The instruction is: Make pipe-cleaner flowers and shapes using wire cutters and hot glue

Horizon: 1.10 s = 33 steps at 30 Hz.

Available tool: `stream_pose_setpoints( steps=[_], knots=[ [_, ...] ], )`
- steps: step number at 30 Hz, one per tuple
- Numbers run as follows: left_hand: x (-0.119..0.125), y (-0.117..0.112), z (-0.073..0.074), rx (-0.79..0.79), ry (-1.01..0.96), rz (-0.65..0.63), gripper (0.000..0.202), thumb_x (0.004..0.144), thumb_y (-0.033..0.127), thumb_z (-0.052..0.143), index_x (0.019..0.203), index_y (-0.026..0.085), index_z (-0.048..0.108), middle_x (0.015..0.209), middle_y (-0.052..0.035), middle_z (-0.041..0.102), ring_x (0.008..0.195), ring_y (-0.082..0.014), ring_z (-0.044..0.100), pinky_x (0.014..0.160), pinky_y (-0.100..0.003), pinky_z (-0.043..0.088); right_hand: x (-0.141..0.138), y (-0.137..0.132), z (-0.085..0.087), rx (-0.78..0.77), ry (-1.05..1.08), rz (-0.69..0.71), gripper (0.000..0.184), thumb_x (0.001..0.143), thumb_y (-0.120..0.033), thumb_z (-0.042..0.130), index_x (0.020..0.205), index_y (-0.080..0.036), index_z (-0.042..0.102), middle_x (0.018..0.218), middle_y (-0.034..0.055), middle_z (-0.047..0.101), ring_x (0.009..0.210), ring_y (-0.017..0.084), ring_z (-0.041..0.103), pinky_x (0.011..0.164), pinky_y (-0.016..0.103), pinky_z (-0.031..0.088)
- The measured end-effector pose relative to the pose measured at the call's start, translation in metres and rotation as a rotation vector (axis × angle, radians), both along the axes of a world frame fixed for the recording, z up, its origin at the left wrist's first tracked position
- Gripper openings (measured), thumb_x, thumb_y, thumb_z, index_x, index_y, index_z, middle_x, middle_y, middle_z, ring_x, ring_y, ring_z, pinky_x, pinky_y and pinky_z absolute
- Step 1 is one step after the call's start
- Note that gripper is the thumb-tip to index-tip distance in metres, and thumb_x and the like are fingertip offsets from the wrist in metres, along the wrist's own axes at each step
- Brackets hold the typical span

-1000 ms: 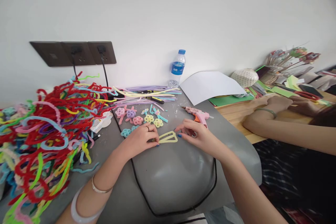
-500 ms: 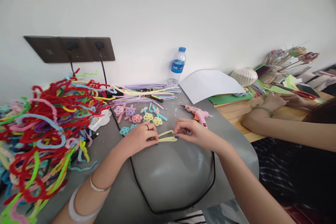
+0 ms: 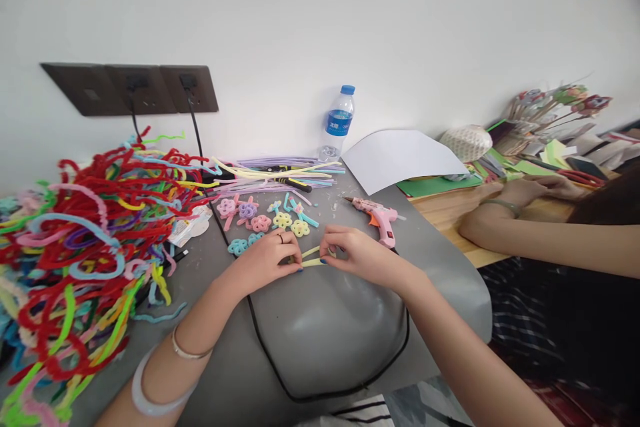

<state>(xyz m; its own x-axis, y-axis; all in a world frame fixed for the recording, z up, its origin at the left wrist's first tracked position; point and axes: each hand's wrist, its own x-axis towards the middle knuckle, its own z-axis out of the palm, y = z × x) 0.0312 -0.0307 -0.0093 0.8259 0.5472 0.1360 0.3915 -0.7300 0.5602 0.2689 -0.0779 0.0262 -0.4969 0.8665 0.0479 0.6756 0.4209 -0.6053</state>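
A pale yellow pipe cleaner [image 3: 312, 262], bent back into two strands, stretches between my hands just above the grey table. Its left part is pinched in my left hand [image 3: 273, 255], which wears a dark ring. Thumb and index finger of my right hand [image 3: 353, 252] close on its right part; the fingers hide that end. Beyond my hands lie small pipe-cleaner flowers: yellow ones [image 3: 291, 223], a pink one [image 3: 261, 223], a purple one [image 3: 247, 211] and blue ones [image 3: 239, 247]. A pink glue gun [image 3: 381, 219] rests past my right hand.
A tangled heap of colourful pipe cleaners [image 3: 80, 253] covers the left side. Straight pipe cleaners [image 3: 270, 175] lie at the back, beside a water bottle [image 3: 340, 123] and white paper [image 3: 405, 159]. A black cable [image 3: 280, 383] loops across the front. Another person's forearm [image 3: 550, 240] rests at right.
My right hand has moved slightly left along the pipe cleaner, toward my left hand, covering its bent right end. My left hand stays about where it was.
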Motion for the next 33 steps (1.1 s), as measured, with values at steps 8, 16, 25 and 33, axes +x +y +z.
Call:
stream_pose_setpoints(
  steps=[8, 16, 25, 33],
  knots=[
    [0.003, -0.006, 0.005, 0.039, -0.005, 0.031, 0.012, 0.092, 0.015, 0.056, 0.087, 0.02, 0.066, 0.095, -0.0027, 0.063, 0.093, -0.0189, 0.059, 0.083, -0.03, 0.044, -0.009, -0.002, 0.003, -0.031, -0.085, -0.039, 0.014, 0.086, -0.008, 0.057, 0.078, -0.019, 0.061, 0.083, 0.0012, 0.058, 0.069, 0.014, 0.053, 0.063, 0.024, 0.038],
    [0.004, -0.005, 0.003, 0.047, -0.001, 0.034, 0.01, 0.091, 0.014, 0.057, 0.087, 0.02, 0.064, 0.093, -0.0017, 0.063, 0.091, -0.0193, 0.055, 0.082, -0.031, 0.042, -0.01, -0.003, 0.0, -0.035, -0.1, -0.023, 0.014, 0.083, -0.007, 0.057, 0.076, -0.018, 0.061, 0.081, 0.0016, 0.058, 0.069, 0.014, 0.054, 0.064, 0.025, 0.039],
    [0.003, -0.003, -0.001, 0.044, -0.009, 0.024, 0.012, 0.091, 0.012, 0.057, 0.086, 0.021, 0.064, 0.093, -0.0011, 0.064, 0.089, -0.019, 0.055, 0.082, -0.031, 0.041, -0.014, -0.003, 0.0, -0.04, -0.129, -0.024, 0.015, 0.081, -0.006, 0.057, 0.074, -0.019, 0.062, 0.079, 0.0012, 0.059, 0.066, 0.014, 0.053, 0.062, 0.025, 0.037],
    [0.004, -0.004, -0.002, 0.034, -0.003, 0.042, 0.012, 0.091, 0.013, 0.056, 0.086, 0.021, 0.063, 0.093, -0.0013, 0.064, 0.091, -0.0196, 0.055, 0.084, -0.033, 0.041, -0.015, -0.003, 0.0, -0.033, -0.145, -0.018, 0.015, 0.081, -0.007, 0.056, 0.073, -0.019, 0.061, 0.078, 0.0013, 0.059, 0.064, 0.013, 0.052, 0.06, 0.025, 0.035]
  ],
)
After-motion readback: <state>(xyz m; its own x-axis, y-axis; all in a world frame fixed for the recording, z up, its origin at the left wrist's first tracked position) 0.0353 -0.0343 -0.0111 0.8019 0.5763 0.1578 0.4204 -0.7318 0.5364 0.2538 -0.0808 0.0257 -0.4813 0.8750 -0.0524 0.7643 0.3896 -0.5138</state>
